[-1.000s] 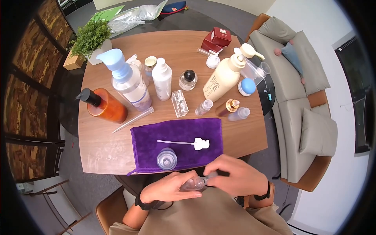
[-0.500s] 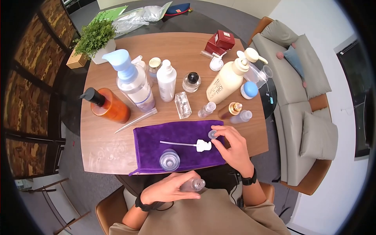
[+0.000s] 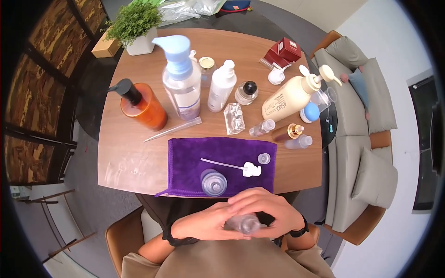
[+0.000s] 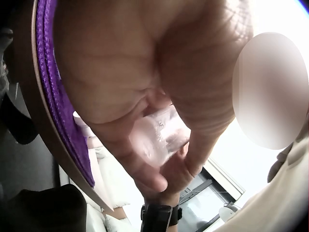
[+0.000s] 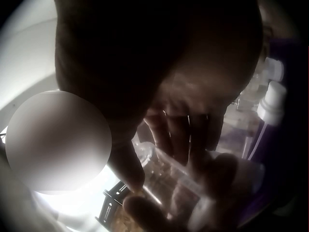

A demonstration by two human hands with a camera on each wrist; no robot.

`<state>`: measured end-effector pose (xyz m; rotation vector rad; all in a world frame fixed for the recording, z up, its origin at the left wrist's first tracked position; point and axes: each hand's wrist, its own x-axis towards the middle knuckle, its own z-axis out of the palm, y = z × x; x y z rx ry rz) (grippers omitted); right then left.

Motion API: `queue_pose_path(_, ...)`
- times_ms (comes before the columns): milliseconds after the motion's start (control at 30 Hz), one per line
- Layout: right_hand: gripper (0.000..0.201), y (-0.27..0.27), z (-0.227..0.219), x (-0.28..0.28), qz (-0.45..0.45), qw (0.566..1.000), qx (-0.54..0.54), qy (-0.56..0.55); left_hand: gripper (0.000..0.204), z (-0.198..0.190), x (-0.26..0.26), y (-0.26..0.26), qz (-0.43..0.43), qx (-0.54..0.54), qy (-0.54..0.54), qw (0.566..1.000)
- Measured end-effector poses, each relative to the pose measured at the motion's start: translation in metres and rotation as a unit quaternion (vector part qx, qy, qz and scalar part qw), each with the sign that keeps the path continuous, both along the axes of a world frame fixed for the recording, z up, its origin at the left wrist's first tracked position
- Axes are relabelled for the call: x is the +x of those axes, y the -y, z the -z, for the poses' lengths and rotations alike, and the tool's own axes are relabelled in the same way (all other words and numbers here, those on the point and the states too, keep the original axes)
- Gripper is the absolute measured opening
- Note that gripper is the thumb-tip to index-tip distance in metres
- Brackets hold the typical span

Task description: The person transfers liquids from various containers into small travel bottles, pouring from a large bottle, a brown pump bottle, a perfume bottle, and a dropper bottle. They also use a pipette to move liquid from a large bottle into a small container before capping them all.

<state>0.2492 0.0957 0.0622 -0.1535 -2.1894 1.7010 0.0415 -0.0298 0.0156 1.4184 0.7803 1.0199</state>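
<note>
Near the person's lap, a small clear bottle without its cap is held between both hands. The left hand grips it from the left, thumb on the near side. The right hand curves round it from the right, its fingers overlapping the left fingers in the head view. Inside the left wrist view the bottle's clear wall shows between the fingers. Just beyond, on a purple cloth, lie a white pump head with its tube, a small clear cap and an uncapped bluish bottle.
Behind the cloth stand an amber pump bottle, a large blue-topped pump bottle, a cream pump bottle and several small bottles. A clear tapered tube lies left of them. A potted plant is at the back left.
The right hand has set the clear cap on the cloth beside the pump head and come back to the bottle in the left hand. The head view has shifted somewhat.
</note>
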Motion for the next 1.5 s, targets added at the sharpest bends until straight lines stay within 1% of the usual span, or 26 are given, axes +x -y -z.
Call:
queue_pose_path(33,0.058,0.000,-0.001,0.001,-0.004,0.998,-0.059,0.003,0.060,-0.003,0.001,0.000,-0.043,0.046,0.009,0.998)
queue_pose_path(67,0.056,-0.003,-0.003,-0.001,-0.010,0.995,-0.080,-0.051,0.060,-0.003,-0.002,0.003,-0.049,0.044,0.011,0.998)
queue_pose_path(100,0.056,-0.002,-0.005,0.000,-0.016,0.995,-0.082,-0.048,0.057,-0.003,-0.005,0.008,-0.042,0.013,-0.002,0.999)
queue_pose_path(133,0.056,0.000,-0.007,0.003,0.037,0.991,-0.103,-0.074,0.054,-0.003,-0.009,0.012,-0.034,-0.019,-0.014,0.999)
queue_pose_path(167,0.057,0.000,-0.008,0.006,0.090,0.983,-0.122,-0.099,0.054,-0.004,-0.016,0.015,-0.039,-0.020,-0.010,0.999)
queue_pose_path(200,0.061,-0.007,-0.010,0.014,0.096,0.992,-0.063,-0.054,0.050,-0.008,-0.026,0.016,0.007,-0.041,-0.044,0.998)
queue_pose_path(233,0.061,-0.007,-0.009,0.014,0.093,0.992,-0.064,-0.049,0.047,-0.012,-0.033,0.018,0.055,-0.060,-0.077,0.994)
queue_pose_path(267,0.063,-0.006,-0.009,0.012,0.152,0.987,-0.047,-0.016,0.035,-0.016,-0.036,0.023,0.028,-0.062,-0.036,0.997)
queue_pose_path(300,0.064,-0.005,-0.011,0.009,0.211,0.977,-0.029,0.017,0.035,-0.017,-0.040,0.027,0.026,-0.063,-0.030,0.997)
queue_pose_path(333,0.070,-0.011,-0.016,0.004,0.194,0.980,0.019,0.026,0.032,-0.017,-0.046,0.030,-0.030,-0.009,0.012,0.999)
queue_pose_path(367,0.070,-0.011,-0.017,0.002,0.189,0.981,0.018,0.032,0.031,-0.016,-0.050,0.031,-0.088,0.044,0.053,0.994)
queue_pose_path(400,0.069,-0.011,-0.018,0.000,0.195,0.980,0.037,0.034,0.035,-0.016,-0.049,0.028,-0.201,0.097,0.080,0.972)
queue_pose_path(433,0.068,-0.011,-0.018,-0.001,0.201,0.977,0.055,0.036,0.050,-0.007,-0.057,0.025,-0.257,0.156,0.038,0.953)
queue_pose_path(500,0.066,-0.010,-0.018,-0.004,0.196,0.979,0.047,0.029,0.074,-0.002,-0.057,0.014,-0.362,0.164,0.015,0.917)
queue_pose_path(567,0.065,-0.012,-0.016,-0.008,0.193,0.980,0.041,0.018,0.097,-0.012,-0.061,-0.004,-0.352,0.164,-0.068,0.919)
queue_pose_path(600,0.063,-0.014,-0.015,-0.010,0.192,0.980,0.045,0.005,0.101,-0.012,-0.059,-0.010,-0.345,0.161,-0.102,0.919)
queue_pose_path(633,0.061,-0.016,-0.015,-0.012,0.191,0.980,0.049,-0.010,0.106,-0.013,-0.057,-0.015,-0.332,0.153,-0.107,0.925)
queue_pose_path(733,0.060,-0.016,-0.020,-0.016,0.199,0.977,0.077,0.012,0.102,-0.004,-0.052,-0.026,-0.320,0.146,-0.061,0.934)
queue_pose_path(800,0.060,-0.016,-0.023,-0.017,0.199,0.976,0.090,0.027,0.090,0.002,-0.052,-0.030,-0.306,0.137,-0.048,0.941)
queue_pose_path(833,0.059,-0.016,-0.024,-0.018,0.199,0.974,0.101,0.037,0.090,0.003,-0.053,-0.031,-0.307,0.136,-0.043,0.941)
queue_pose_path(900,0.059,-0.016,-0.026,-0.020,0.200,0.973,0.104,0.048,0.075,0.003,-0.055,-0.032,-0.271,0.120,-0.021,0.955)
queue_pose_path(933,0.058,-0.015,-0.027,-0.021,0.200,0.973,0.105,0.054,0.075,0.005,-0.054,-0.032,-0.272,0.117,-0.018,0.955)
queue_pose_path(1000,0.057,-0.015,-0.029,-0.023,0.201,0.971,0.112,0.059,0.066,0.009,-0.052,-0.032,-0.265,0.130,-0.020,0.955)
queue_pose_path(1100,0.056,-0.015,-0.031,-0.023,0.203,0.969,0.126,0.065,0.062,0.007,-0.053,-0.033,-0.270,0.123,0.002,0.955)
queue_pose_path(1233,0.055,-0.015,-0.033,-0.024,0.215,0.963,0.148,0.068,0.061,0.007,-0.052,-0.033,-0.273,0.120,-0.003,0.955)
queue_pose_path(1500,0.056,-0.020,-0.043,-0.025,0.194,0.959,0.192,0.078,0.057,0.007,-0.051,-0.033,-0.277,0.118,0.010,0.954)
